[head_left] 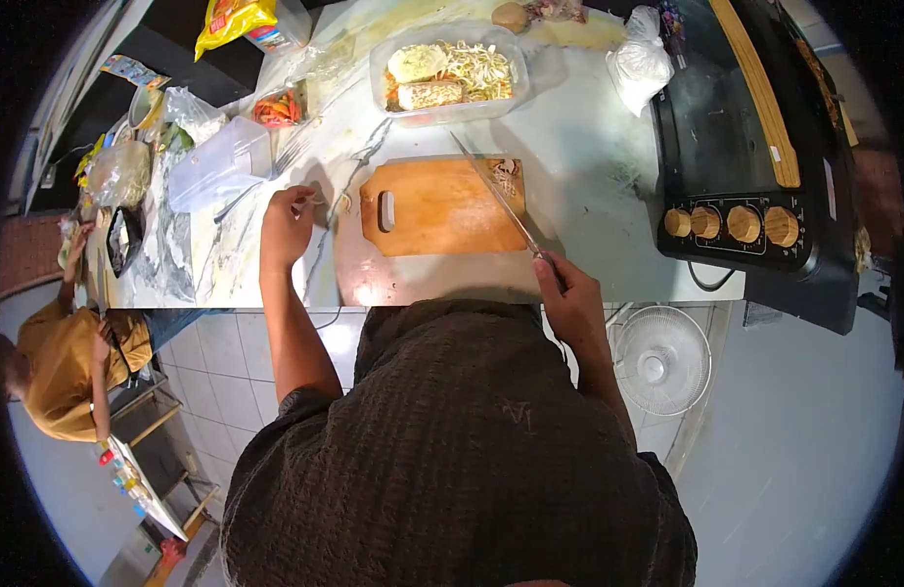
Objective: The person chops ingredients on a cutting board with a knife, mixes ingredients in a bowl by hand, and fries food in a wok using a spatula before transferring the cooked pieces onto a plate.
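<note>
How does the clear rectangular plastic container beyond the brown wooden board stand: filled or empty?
Filled: the clear rectangular plastic container holds pale, stringy food.

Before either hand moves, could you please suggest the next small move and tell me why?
I would probably edge the knife, held in the right hand, toward the brown shreds to gather them: they lie at the far right corner of the cutting board, close beside the knife, while the left hand is off the board's left side.
</note>
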The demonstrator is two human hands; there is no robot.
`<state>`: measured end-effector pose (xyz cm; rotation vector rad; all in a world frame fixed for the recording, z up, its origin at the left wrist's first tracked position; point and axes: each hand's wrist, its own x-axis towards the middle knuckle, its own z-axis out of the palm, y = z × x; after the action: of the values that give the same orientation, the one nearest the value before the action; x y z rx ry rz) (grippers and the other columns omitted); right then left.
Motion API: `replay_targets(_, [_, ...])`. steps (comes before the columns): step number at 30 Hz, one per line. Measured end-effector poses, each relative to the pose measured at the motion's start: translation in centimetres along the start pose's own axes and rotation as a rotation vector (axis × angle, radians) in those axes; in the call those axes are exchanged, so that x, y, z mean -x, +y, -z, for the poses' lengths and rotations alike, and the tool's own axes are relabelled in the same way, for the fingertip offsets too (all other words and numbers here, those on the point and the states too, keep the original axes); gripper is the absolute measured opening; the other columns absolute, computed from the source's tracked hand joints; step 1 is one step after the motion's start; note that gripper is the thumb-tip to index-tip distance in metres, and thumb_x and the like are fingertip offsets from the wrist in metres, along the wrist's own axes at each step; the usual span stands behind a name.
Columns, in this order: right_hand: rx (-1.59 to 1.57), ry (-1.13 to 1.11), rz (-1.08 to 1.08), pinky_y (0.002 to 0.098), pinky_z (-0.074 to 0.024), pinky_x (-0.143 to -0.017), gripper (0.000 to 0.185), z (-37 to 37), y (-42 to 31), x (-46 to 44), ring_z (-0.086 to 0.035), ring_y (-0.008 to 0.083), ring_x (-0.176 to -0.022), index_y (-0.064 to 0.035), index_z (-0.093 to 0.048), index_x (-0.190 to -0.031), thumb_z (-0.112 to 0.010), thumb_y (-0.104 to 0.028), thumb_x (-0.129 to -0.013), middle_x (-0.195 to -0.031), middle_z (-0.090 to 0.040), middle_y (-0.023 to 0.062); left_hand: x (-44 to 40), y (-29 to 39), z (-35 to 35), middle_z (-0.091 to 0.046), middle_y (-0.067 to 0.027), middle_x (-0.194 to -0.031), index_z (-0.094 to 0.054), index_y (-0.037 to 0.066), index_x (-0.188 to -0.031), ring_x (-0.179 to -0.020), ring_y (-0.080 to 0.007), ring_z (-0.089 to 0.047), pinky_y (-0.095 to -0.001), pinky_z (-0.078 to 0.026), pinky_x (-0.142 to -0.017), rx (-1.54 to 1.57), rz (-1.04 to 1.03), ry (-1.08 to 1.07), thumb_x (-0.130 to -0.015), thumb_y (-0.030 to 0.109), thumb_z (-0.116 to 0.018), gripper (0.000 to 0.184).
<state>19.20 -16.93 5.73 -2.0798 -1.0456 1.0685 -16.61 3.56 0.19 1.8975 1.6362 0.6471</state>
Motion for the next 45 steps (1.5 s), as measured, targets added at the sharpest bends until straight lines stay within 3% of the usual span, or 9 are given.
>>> replay_targets(12, [0.025,-0.038,-0.003,0.0343,-0.0503,-0.069,0.041,0.3,0.4,-0.1,-0.068,0.0215,-0.076,-0.0014,-0.064,-0.117,-0.058,-0.034,-0.093,-0.085,-0.070,0.0190,-0.2,-0.9,-0.8,-0.061,-0.0185,-0.093,-0.066,0.000,-0.093,-0.083,-0.0345,-0.061,-0.0381,-0.049,-0.076,-0.252,-0.113,0.035,-0.081,0.016,-0.070,0.020])
replay_targets(15, [-0.002,-0.006,0.017,0.0343,-0.0502,-0.069,0.042,0.2,0.7,-0.1,-0.068,0.0216,-0.077,-0.0005,-0.063,-0.117,-0.058,-0.035,-0.093,-0.086,-0.070,0.0193,-0.6,-0.8,-1.0,-0.062,-0.0127,-0.092,-0.065,-0.001,-0.097,-0.084,-0.0263,-0.061,-0.0343,-0.049,-0.076,-0.154,-0.177,0.047,-0.086,0.015,-0.067,0.018])
replay_targets(17, [0.011,-0.003,0.003,0.0342,-0.0505,-0.071,0.042,0.3,0.6,-0.1,-0.068,0.0222,-0.078,-0.0013,-0.063,-0.118,-0.058,-0.035,-0.093,-0.088,-0.070,0.0195,-0.9,0.8,-1.1,-0.062,-0.0040,-0.091,-0.063,0.000,-0.102,-0.084,-0.0153,-0.059,-0.0284,-0.047,-0.077,0.426,0.103,-0.011,-0.093,0.013,-0.061,0.016])
replay_targets(20, [0.031,-0.049,-0.058,0.0338,-0.0504,-0.072,0.042,0.9,-0.7,0.1,-0.068,0.0222,-0.079,-0.0020,-0.064,-0.117,-0.058,-0.036,-0.093,-0.088,-0.070,0.0192,-1.0,4.1,-1.8,-0.060,0.0020,-0.089,-0.061,0.002,-0.111,-0.082,-0.0079,-0.054,-0.0237,-0.044,-0.076,0.699,0.098,0.032,-0.096,0.011,-0.057,0.017])
replay_targets(24, [0.011,-0.004,-0.023,0.0334,-0.0500,-0.072,0.041,0.2,0.5,0.0,-0.067,0.0217,-0.078,-0.0023,-0.064,-0.116,-0.058,-0.036,-0.093,-0.086,-0.070,0.0185,-1.5,6.8,-3.2,-0.061,0.0012,-0.090,-0.062,0.000,-0.114,-0.080,-0.0072,-0.053,-0.0213,-0.044,-0.076,0.883,0.191,-0.149,-0.097,0.013,-0.055,0.022])
replay_targets(26, [-0.096,0.041,-0.026,0.0227,-0.0370,-0.059,0.038,0.1,0.0,0.3,-0.043,0.0052,-0.066,0.0012,-0.065,-0.115,-0.061,-0.030,-0.093,-0.072,-0.055,-0.0028,-1.6,7.7,-4.2,-0.061,0.0008,-0.090,-0.062,0.000,-0.113,-0.080,-0.0071,-0.054,-0.0211,-0.045,-0.077,0.948,0.193,-0.202,-0.098,0.014,-0.054,0.022])
replay_targets(30, [-0.107,0.038,-0.040,0.0224,-0.0403,-0.063,0.038,0.3,0.4,0.5,-0.048,0.0056,-0.070,0.0013,-0.064,-0.115,-0.062,-0.029,-0.093,-0.077,-0.060,-0.0007,-1.6,9.5,-6.8,-0.062,-0.0003,-0.089,-0.062,0.000,-0.111,-0.078,-0.0078,-0.056,-0.0217,-0.047,-0.073,0.943,0.194,-0.275,-0.097,0.011,-0.055,0.020])
replay_targets(32, [-0.050,0.054,-0.038,0.0342,-0.0506,-0.075,0.042,0.2,1.3,0.3,-0.068,0.0227,-0.082,-0.0003,-0.064,-0.116,-0.059,-0.035,-0.093,-0.090,-0.070,0.0201,-1.3,10.2,-8.5,-0.064,-0.0018,-0.089,-0.063,0.000,-0.108,-0.078,-0.0089,-0.059,-0.0223,-0.048,-0.072,0.842,0.087,-0.279,-0.096,0.007,-0.056,0.016])
replay_targets(45, [-0.038,-0.021,-0.032,0.0347,-0.0503,-0.075,0.041,-0.4,1.4,0.2,-0.068,0.0240,-0.082,-0.0046,-0.064,-0.117,-0.056,-0.037,-0.094,-0.089,-0.069,0.0200,0.5,12.5,-12.5,-0.068,-0.0095,-0.077,-0.069,0.003,-0.097,-0.068,-0.0153,-0.064,-0.0286,-0.050,-0.065,0.316,-0.078,-0.212,-0.089,0.016,-0.065,0.016])
